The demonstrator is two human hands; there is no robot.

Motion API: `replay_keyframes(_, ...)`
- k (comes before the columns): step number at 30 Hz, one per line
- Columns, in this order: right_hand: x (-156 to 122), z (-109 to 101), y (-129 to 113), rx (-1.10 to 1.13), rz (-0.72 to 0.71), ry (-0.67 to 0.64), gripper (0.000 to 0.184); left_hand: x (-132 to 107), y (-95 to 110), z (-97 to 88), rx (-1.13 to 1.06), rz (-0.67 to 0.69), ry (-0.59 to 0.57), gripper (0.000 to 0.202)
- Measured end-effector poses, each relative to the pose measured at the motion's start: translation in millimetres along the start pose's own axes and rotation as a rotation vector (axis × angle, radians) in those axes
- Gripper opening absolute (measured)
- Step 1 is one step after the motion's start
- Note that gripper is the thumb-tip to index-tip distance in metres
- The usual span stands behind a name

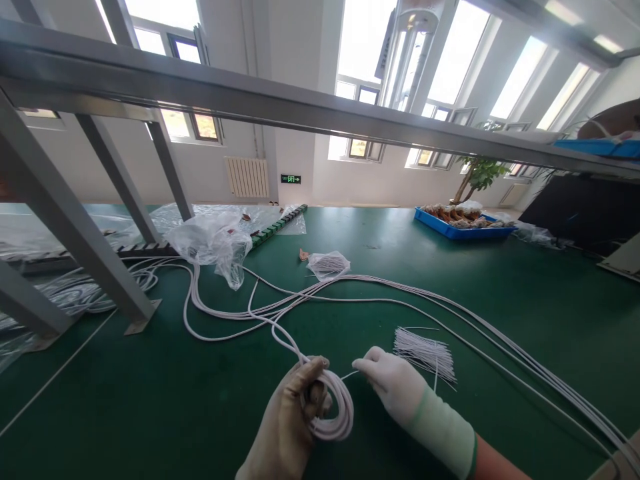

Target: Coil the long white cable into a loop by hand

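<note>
My left hand (293, 417), in a stained glove, is closed around a coil of white cable (343, 407) above the green table. From the coil's top, the cable runs back to loose strands (300, 303) lying across the table. My right hand (393, 380), in a white glove with a pale green cuff, pinches a thin white tie (351, 375). That tie stretches from the fingertips to the coil's right edge; whether it passes around the coil is hidden. Just beyond my right hand lies a pile of similar thin ties (425, 353).
A clear bag of ties (329, 265) lies mid-table, near crumpled plastic (213, 240) and a green slotted strip (280, 227). Grey metal posts (75, 200) stand at left, under a crossbeam (280, 107). A blue tray of parts (463, 227) sits at the back right.
</note>
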State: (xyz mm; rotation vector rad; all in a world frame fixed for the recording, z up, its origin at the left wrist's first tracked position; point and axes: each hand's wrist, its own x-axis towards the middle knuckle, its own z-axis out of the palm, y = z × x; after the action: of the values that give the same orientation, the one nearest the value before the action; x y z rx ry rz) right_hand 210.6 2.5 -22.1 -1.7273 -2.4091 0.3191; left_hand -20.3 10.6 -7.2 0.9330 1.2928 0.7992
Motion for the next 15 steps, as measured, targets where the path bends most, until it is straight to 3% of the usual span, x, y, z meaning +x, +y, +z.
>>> replay_keyframes(5, 6.1, 5.7, -1.7, -0.045, -0.056, 0.022, 0.047, -16.1, 19.9, 2.9, -0.174, -0.009, -0.034, 0.059)
replay_keyframes(8, 7.3, 18.3, 12.6, -0.020, -0.059, 0.067, 0.048, -22.7, 30.1, 8.2, -0.412, -0.104, -0.083, 0.041)
replay_keyframes(11, 7.4, 32.5, 26.2, 0.060, -0.140, 0.111, 0.051, -21.1, 32.5, 13.9, -0.533, -0.148, -0.105, 0.008)
replay_keyframes(15, 8.5, 44.8, 32.3, 0.104, -0.286, 0.174, 0.054, -19.9, 32.4, 14.5, -0.612, -0.143, -0.130, 0.012)
